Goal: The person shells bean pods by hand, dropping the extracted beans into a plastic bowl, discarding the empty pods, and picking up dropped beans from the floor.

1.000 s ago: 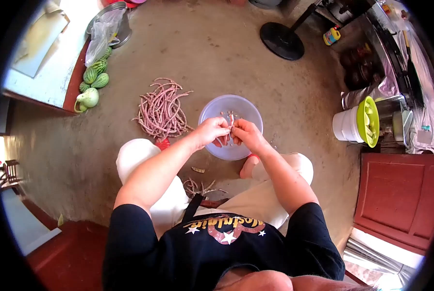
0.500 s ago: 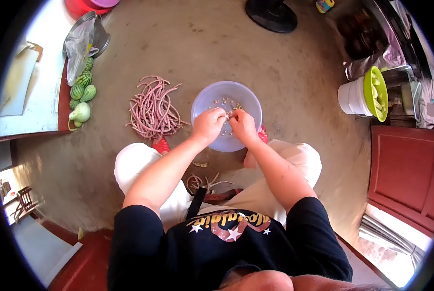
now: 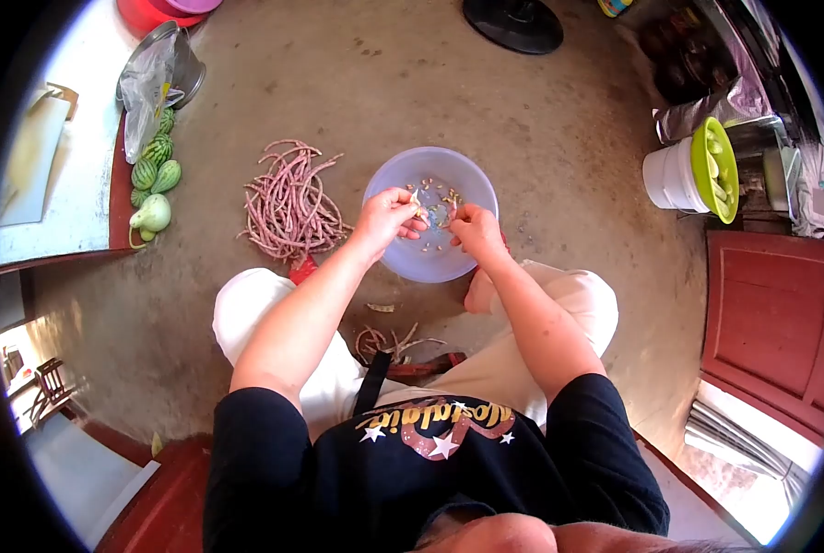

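A translucent lavender basin [image 3: 384, 175] stands on the floor between my feet, with several small shelled beans [image 3: 444, 194] on its bottom. Over its left side my left hand [image 3: 387, 221] pinches a pale, split piece of bean pod [image 3: 418, 210] between thumb and fingers. My right hand [image 3: 476, 230] is closed over the right side, and a small pinkish bit of pod seems to stick out at its fingertips. The two hands are apart. Left of the basin lies a heap of long, purplish-pink bean pods [image 3: 288, 203].
Split pods [image 3: 394, 343] lie on the floor between my legs. At left are small watermelons [image 3: 145, 173], a pale green gourd [image 3: 151, 214] and a metal pot [image 3: 186, 69]. A white bucket [image 3: 668, 177] with a green basin [image 3: 721, 170] stands right, near a red cabinet [image 3: 767, 323].
My hands were together over the basin and have moved apart, the left one turning so its fingers show. The view has shifted slightly.
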